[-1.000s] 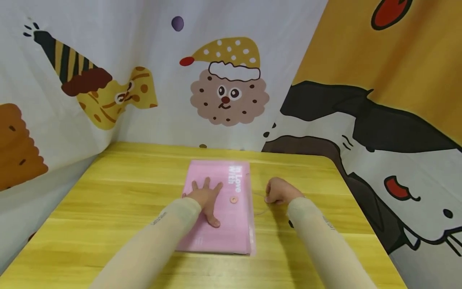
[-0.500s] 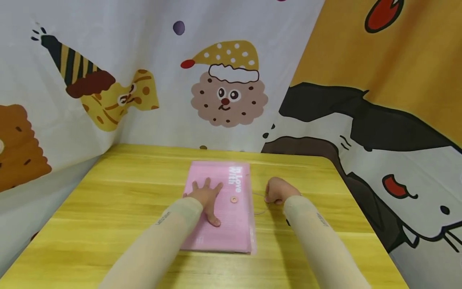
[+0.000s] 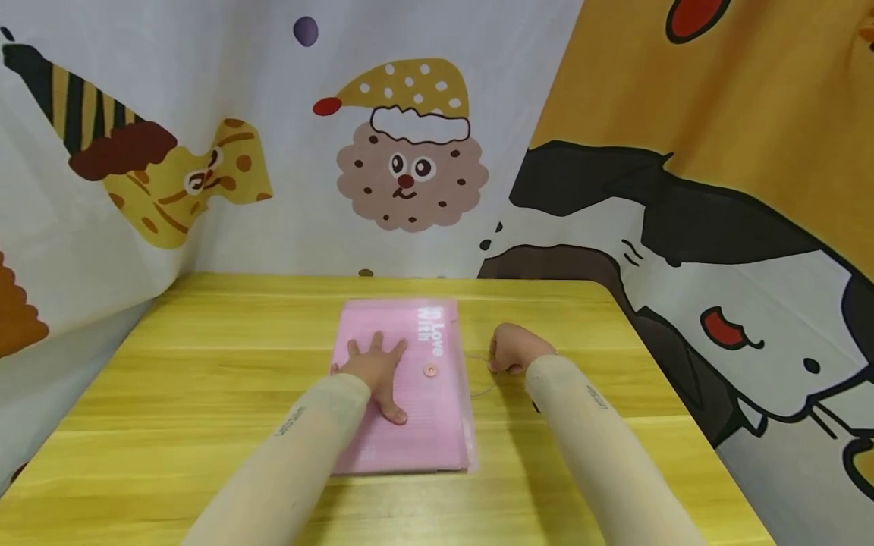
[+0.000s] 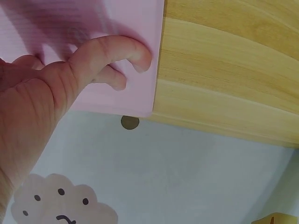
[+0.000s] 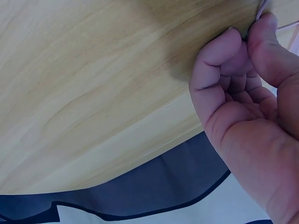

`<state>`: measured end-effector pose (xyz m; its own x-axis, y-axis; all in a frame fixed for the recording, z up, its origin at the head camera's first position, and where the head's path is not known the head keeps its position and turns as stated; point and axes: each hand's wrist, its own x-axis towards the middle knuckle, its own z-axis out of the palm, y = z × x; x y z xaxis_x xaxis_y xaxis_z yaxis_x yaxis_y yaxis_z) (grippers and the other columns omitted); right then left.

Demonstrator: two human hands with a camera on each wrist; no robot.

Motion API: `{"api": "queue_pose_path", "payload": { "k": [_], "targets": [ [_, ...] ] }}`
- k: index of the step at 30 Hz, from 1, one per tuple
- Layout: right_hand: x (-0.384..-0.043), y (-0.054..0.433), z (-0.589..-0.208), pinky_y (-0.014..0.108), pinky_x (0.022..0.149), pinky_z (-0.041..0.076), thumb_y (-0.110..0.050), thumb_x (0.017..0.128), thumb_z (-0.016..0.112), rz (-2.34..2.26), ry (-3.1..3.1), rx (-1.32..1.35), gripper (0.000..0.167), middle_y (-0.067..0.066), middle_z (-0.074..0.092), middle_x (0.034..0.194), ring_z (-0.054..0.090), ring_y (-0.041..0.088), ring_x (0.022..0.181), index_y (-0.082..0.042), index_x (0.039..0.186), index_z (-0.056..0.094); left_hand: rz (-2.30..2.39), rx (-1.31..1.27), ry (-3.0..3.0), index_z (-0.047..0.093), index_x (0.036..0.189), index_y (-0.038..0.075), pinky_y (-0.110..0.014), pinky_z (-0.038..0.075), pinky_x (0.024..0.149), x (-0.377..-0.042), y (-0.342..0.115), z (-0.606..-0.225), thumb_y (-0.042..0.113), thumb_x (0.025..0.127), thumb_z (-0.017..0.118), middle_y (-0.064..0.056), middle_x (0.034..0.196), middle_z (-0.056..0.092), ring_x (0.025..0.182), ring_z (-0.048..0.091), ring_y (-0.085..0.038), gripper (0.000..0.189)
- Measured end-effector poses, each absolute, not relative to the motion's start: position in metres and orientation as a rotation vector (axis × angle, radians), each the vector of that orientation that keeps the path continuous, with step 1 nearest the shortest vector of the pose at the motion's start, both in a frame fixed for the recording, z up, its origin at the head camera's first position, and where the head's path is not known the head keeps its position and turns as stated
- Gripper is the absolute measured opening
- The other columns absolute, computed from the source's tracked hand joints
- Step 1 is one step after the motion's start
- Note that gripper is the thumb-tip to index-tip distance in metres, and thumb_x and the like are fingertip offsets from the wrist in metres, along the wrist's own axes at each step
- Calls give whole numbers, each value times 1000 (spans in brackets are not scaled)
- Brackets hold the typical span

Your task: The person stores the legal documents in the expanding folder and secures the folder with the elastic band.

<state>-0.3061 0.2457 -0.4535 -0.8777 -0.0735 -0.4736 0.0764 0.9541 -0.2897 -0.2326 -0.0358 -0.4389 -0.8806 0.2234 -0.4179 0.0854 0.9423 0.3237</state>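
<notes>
A pink document folder (image 3: 430, 425) with white lettering lies flat on the table, a small round button (image 3: 430, 370) on its front near the right edge. My left hand (image 3: 374, 373) rests on the folder with fingers spread; in the left wrist view its fingertips (image 4: 141, 63) touch the cover near one edge. To the folder's right, my right hand (image 3: 515, 349) pinches a thin string (image 3: 483, 393) that loops out from the folder's right side. In the right wrist view the string (image 5: 262, 8) passes at the thumb tip, and the other fingers are curled.
The yellow wood-grain table (image 3: 205, 394) extends to both sides of the folder. Behind it hangs a white curtain (image 3: 259, 68) printed with cartoon figures, meeting the table's back edge and draping along both sides.
The head view has shifted a little, so everything sits slightly further left. Both hands keep their places: the left on the folder, the right holding the string.
</notes>
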Motion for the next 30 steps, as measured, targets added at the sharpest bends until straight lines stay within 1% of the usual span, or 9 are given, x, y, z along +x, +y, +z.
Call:
{"api": "queue_pose_path", "payload": {
  "k": [2, 8, 11, 14, 18, 21, 23, 28, 30],
  "targets": [
    [-306, 245, -452, 27, 56, 54, -13, 93, 83, -405, 2607, 1, 19, 9, 71, 106, 61, 17, 69, -7, 108, 72, 410, 219, 2633, 20, 173, 27, -89, 20, 115, -230, -36, -436, 45, 60, 102, -23, 180, 1, 158, 0, -65, 141],
    [-305, 243, -446, 26, 57, 55, -12, 93, 82, -400, 2601, -4, 19, 10, 70, 105, 61, 17, 69, -6, 108, 73, 406, 215, 2640, 20, 173, 25, -89, 20, 114, -229, -35, -432, 45, 62, 102, -24, 179, 2, 158, 1, -65, 140],
    [-307, 244, -445, 27, 58, 55, -12, 93, 82, -400, 2604, -1, 18, 10, 70, 105, 60, 16, 68, -6, 107, 72, 406, 213, 2641, 19, 173, 27, -88, 19, 115, -231, -35, -432, 46, 62, 102, -23, 180, 1, 159, 0, -64, 140],
    [-307, 245, -445, 28, 59, 57, -11, 93, 82, -405, 2608, -5, 18, 10, 70, 106, 61, 16, 69, -5, 107, 72, 400, 207, 2634, 18, 173, 29, -89, 18, 115, -238, -34, -438, 49, 58, 102, -21, 180, -1, 159, -1, -63, 144],
    [-307, 247, -446, 28, 59, 58, -12, 93, 81, -396, 2613, -4, 18, 9, 70, 105, 62, 16, 70, -5, 108, 72, 355, 213, 2643, 15, 173, 35, -93, 19, 110, -259, -34, -467, 59, 46, 103, -20, 181, -2, 158, -4, -65, 156],
    [-307, 247, -447, 28, 58, 56, -12, 94, 81, -403, 2616, 0, 19, 10, 70, 105, 61, 16, 70, -5, 108, 72, 344, 220, 2652, 15, 173, 38, -95, 20, 106, -267, -35, -479, 63, 40, 102, -21, 180, -2, 157, -5, -67, 161],
    [-307, 246, -447, 28, 58, 56, -11, 94, 81, -418, 2616, 3, 19, 10, 70, 106, 61, 16, 70, -5, 109, 71, 360, 214, 2647, 15, 173, 37, -94, 19, 108, -263, -35, -474, 60, 43, 103, -21, 180, -2, 157, -4, -67, 159],
    [-304, 243, -447, 29, 62, 58, -11, 94, 81, -436, 2604, 6, 20, 10, 69, 108, 61, 17, 72, -4, 110, 71, 405, 205, 2625, 17, 173, 31, -90, 17, 114, -240, -36, -443, 49, 56, 103, -21, 180, -2, 159, -2, -64, 146],
    [-303, 243, -447, 29, 62, 58, -11, 94, 81, -435, 2602, 7, 20, 10, 69, 107, 61, 16, 72, -4, 109, 71, 407, 213, 2628, 17, 173, 29, -89, 18, 114, -235, -35, -438, 47, 60, 102, -22, 180, -1, 159, -2, -64, 143]
  ]
}}
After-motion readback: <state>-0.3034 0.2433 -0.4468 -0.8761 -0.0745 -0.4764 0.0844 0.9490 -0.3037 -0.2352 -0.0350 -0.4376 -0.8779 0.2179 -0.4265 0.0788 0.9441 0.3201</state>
